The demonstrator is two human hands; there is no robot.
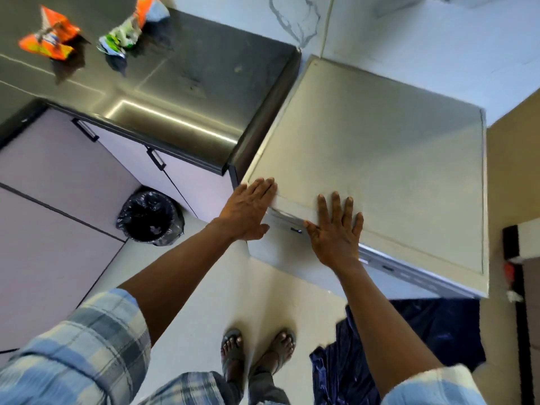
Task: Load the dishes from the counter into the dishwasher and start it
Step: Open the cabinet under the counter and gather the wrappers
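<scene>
Here we look straight down on the dishwasher (380, 156), a pale grey box standing just beside the end of the dark counter (190, 83), its flat top facing us. Both of our hands lie on its near edge. The left hand (251, 209) rests over the front left corner, fingers straight and held close together, their tips on the top panel and the palm hanging past the corner. The right hand (336, 229) lies further along the same edge, fingers straight and spread wide on the top, with the heel of the palm over the lip. Neither hand curls round anything; both are flat against the machine. Between the two hands we see a narrow control strip (287, 226) along the front lip, too blurred to read.

On the counter, well apart from the hands, lie an orange snack wrapper (48, 39) and a green and orange wrapper (128, 33). A bin lined with a black bag (150, 217) stands on the floor by the cabinet doors (58, 171). A dark blue cloth (409, 340) lies crumpled on the floor below the dishwasher, beside our sandalled feet (257, 352).
</scene>
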